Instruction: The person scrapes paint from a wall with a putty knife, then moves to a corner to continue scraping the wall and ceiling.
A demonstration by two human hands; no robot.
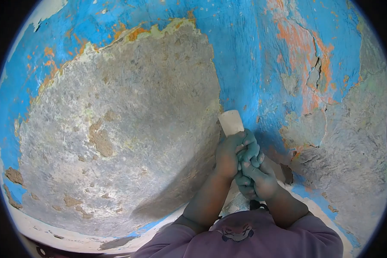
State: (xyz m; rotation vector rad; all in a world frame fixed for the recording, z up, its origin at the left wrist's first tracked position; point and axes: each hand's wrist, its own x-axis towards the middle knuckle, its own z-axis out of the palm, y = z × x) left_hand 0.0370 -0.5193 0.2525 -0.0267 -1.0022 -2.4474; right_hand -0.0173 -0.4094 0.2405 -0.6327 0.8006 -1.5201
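A scraper (231,122) with a pale, flat, roughly rectangular blade points up and away from me, against the wall by the edge of the blue paint. My left hand (230,152) is wrapped round it just below the blade, fingers curled in. Close under it, my right hand (260,178) is closed too, its thumb toward the left hand's fingers. Both hands look dusted with blue-grey powder. The handle is mostly hidden by the fingers.
Left of the hands, a large patch of bare grey plaster (137,116) is bordered by blue paint (236,56) with orange and yellowish flakes. A long crack (317,69) runs through the wall at upper right. More bare plaster (344,167) lies at right.
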